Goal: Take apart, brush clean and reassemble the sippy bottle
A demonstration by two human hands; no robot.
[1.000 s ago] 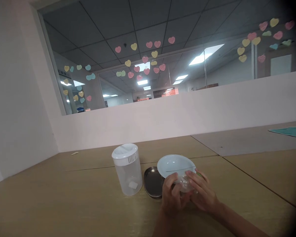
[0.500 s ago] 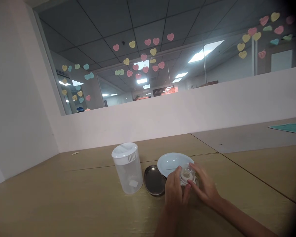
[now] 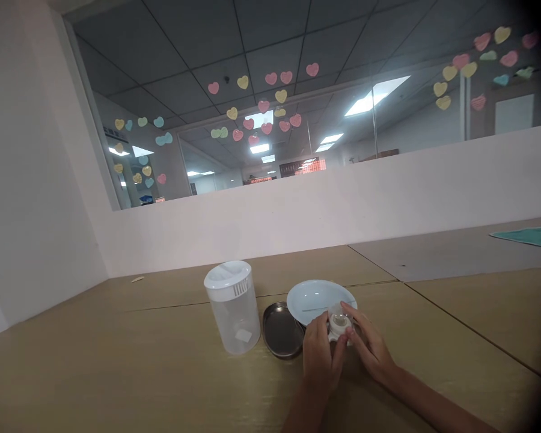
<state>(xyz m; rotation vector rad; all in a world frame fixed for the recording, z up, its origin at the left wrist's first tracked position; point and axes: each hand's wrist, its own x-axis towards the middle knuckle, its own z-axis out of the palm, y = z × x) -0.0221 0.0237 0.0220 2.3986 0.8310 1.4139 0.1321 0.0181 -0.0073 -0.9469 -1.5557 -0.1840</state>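
Left hand and right hand are holding a small, clear-domed object with a round white base between curled fingers above a tan table.

Both hands are pressing in equally near, fingers angling toward the table's far edge, where the dome is pointing; a pale-blue shallow round bowl is sitting just beyond, a dark oval metal tray and a white-lidded translucent plastic pitcher leftward.

Ceiling lights glare above dimness; the right edge darkens.
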